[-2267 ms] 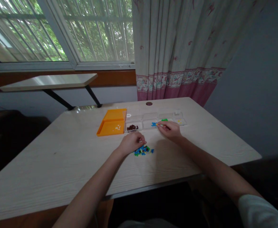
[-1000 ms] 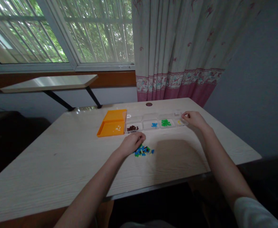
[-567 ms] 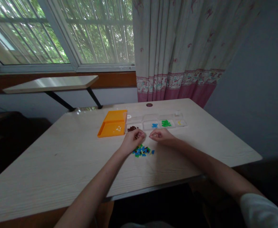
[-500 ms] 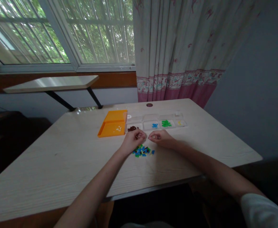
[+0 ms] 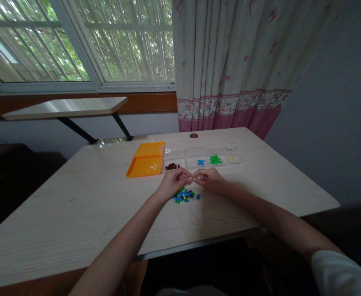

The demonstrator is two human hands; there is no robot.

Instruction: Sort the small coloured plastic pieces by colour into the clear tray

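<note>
My left hand and my right hand meet fingertip to fingertip over the table, both closed in a pinch. Whatever lies between the fingers is too small to name. Just below them is a mixed pile of small blue, green, brown and yellow plastic pieces. Behind the hands stand clear boxes in a row: one with brown pieces, one with blue pieces, one with green pieces and one with a few yellow pieces. An orange case with some white pieces lies open at their left.
The pale wooden table has a round brown grommet near its back edge. A raised white shelf on black supports stands at the back left. A curtain hangs behind, beside a barred window.
My right hand went from the blue box to the yellow box at the right, then came back to the middle. Now its fingertips touch those of my left hand, which has barely moved.
</note>
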